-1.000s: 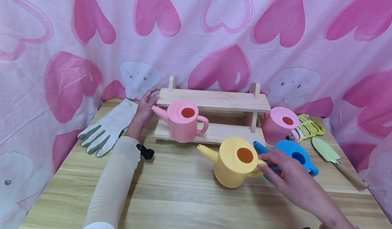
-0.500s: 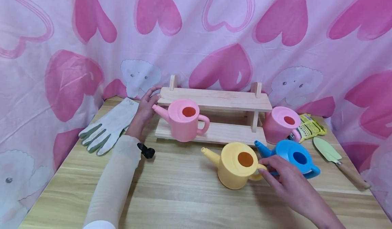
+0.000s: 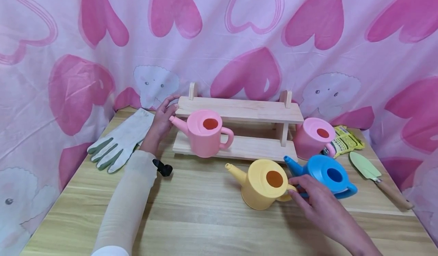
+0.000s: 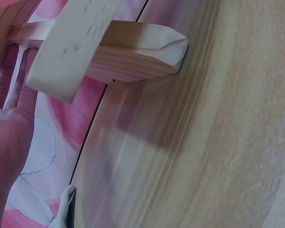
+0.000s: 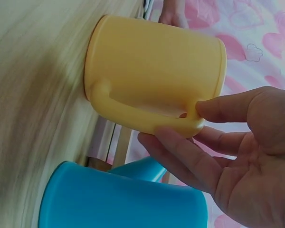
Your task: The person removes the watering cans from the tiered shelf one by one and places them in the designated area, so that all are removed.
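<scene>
My right hand (image 3: 321,201) pinches the handle of a yellow watering can (image 5: 154,66) between thumb and fingers. The can stands upright, its base right at the wooden tabletop and its spout pointing left. Just beyond that hand is a blue watering can (image 3: 325,174). My left hand (image 3: 161,121) touches the left end of a two-tier wooden shelf (image 3: 239,109); the left wrist view shows its fingers (image 4: 26,90) stretched straight up against the wood. A pink watering can (image 3: 205,140) sits at the left of the shelf's lower tier, spout to the left.
A second pink watering can (image 3: 313,138) stands at the shelf's right end, before a yellow packet (image 3: 345,142). A green trowel (image 3: 366,166) with a wooden handle lies at the right. White and green gloves (image 3: 121,140) lie at the left. A heart-patterned curtain (image 3: 253,73) hangs behind.
The yellow watering can has shifted slightly right and toward me with my right hand, then down to the tabletop. My left hand has stayed at the shelf's end.
</scene>
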Motion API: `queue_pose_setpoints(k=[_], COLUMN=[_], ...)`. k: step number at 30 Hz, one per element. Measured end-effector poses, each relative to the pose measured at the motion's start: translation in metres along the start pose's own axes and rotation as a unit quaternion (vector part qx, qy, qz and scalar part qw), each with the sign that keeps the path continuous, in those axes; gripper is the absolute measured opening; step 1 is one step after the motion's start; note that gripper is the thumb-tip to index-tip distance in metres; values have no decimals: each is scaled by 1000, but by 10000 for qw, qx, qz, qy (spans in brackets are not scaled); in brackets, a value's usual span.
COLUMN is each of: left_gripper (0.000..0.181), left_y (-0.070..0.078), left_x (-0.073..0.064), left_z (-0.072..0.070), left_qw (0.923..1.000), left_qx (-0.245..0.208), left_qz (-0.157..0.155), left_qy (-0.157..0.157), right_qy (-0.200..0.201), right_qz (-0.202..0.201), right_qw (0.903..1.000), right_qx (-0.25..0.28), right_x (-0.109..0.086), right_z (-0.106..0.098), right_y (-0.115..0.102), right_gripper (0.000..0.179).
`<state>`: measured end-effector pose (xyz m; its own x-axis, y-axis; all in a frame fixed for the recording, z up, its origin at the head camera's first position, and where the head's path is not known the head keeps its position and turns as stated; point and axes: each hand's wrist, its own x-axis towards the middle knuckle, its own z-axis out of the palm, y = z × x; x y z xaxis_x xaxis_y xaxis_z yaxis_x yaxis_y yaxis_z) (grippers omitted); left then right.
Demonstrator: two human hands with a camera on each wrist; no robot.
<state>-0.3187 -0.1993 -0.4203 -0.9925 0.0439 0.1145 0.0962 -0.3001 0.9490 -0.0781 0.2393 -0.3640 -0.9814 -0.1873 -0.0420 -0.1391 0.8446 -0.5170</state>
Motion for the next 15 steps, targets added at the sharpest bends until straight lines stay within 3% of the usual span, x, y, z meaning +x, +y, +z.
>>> queue_pose_setpoints(k=[15], left_gripper=[37], left_y=[0], left_x=[0], left_z=[1], left_qw=[10000], left_qx=[63], left_qz=[-27], left_qy=[44], right_qy=[-39], right_qz=[-129], right_qw=[9999], right_qx=[-24], right_x=[-1], right_z=[-3], right_y=[-2], right_gripper=[35])
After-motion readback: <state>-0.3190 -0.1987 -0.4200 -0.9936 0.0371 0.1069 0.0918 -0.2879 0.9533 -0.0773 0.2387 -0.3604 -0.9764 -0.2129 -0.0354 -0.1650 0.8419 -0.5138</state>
